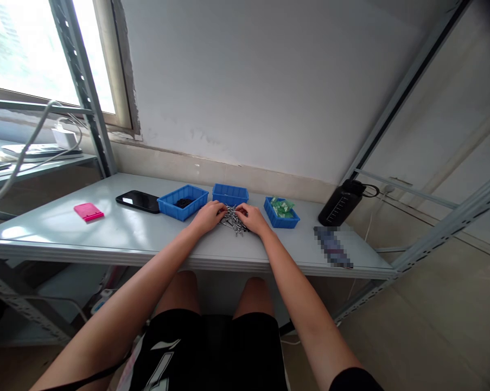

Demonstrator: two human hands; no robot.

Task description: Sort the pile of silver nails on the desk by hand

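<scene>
A loose pile of thin, shiny metal pieces lies on the grey-white table in front of me; they are too small to name with certainty. At the pile's left side is my left hand, its fingers bent together against the pieces. From the right, my right hand reaches in with thumb and fingers pinched at the pile's edge. What either hand's fingertips hold is hidden. Just behind the pile stands a blue bin. Left of it, another blue bin holds small black parts.
A third blue bin with green-white packets stands to the right. Farther right are a black bottle and a blurred-out item. A phone and a pink object lie left. Metal posts flank the table.
</scene>
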